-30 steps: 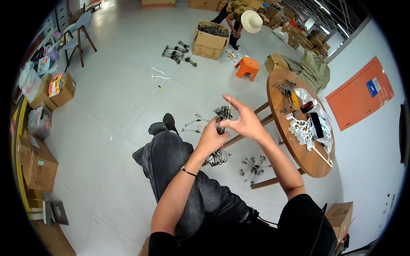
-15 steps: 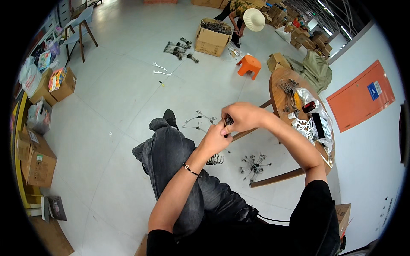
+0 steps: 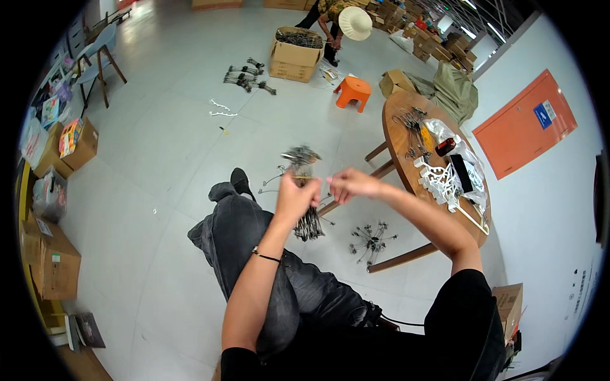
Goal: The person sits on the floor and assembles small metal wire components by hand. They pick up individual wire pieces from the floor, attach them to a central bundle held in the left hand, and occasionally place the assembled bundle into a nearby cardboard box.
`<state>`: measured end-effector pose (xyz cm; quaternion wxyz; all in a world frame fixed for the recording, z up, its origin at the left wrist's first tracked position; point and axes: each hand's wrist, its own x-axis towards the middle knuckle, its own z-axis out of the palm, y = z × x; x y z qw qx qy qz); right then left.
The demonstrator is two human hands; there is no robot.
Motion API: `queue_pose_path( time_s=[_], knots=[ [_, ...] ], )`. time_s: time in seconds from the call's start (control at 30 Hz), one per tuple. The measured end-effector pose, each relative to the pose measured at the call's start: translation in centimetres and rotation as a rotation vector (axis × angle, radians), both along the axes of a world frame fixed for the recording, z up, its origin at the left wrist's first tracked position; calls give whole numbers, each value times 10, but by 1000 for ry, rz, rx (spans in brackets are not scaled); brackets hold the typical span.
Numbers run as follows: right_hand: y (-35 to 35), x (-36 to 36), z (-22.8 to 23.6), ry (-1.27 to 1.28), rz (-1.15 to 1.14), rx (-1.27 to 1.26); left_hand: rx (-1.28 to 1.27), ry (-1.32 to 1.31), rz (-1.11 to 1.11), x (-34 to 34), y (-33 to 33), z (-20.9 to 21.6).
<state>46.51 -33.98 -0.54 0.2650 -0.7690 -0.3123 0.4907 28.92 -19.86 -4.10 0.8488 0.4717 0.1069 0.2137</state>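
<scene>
My left hand (image 3: 293, 200) is closed around a bundle of dark clip hangers (image 3: 309, 227). Blurred metal ends stick out above my fist, and a row of dark clips hangs below it. Just to the right, my right hand (image 3: 352, 185) is apart from the bundle, its fingertips pinched together. Whatever it may grip is too small to make out. Behind the bundle, a few loose hangers lie on the floor, partly hidden. A round cluster of clip hangers (image 3: 373, 244) rests on the floor by the table leg.
A wooden table (image 3: 395, 120) at right carries dark hangers, white hangers (image 3: 438, 184) and plastic wrap. Beyond it stand an orange stool (image 3: 352, 93) and a carton of hangers (image 3: 293, 63), where another person in a pale hat (image 3: 354, 23) bends. Cartons (image 3: 60, 267) line the left.
My hands were together over the bundle; now they are apart, the right drawn off to the right. The bundle has swung into fuller view in my left hand. The whole view has shifted slightly.
</scene>
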Motion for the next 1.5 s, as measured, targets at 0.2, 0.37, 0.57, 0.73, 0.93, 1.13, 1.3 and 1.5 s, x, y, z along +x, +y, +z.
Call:
queue_pose_path(
  time_s=[0.2,0.37,0.57,0.73,0.93,1.13,1.3,1.5],
  knots=[
    [-23,-68,-23,223,234,527,-627,-104,252,-5,21,-3],
    [-15,-71,-3,-214,239,352,-640,-35,305,1,19,-2],
    [-25,-45,63,-786,340,153,-151,400,-24,-12,18,14],
    [-34,-25,107,-1048,821,-157,841,242,198,-14,16,10],
    [-9,-62,92,-1121,1178,-27,585,14,-506,3,-38,-7],
    [12,-44,128,-1423,639,549,279,182,-462,-1,-18,-23],
    [-9,-28,74,-405,-10,447,130,54,-287,-3,-13,0],
    [29,-103,52,183,-268,516,209,143,-392,-9,-16,4]
  ],
)
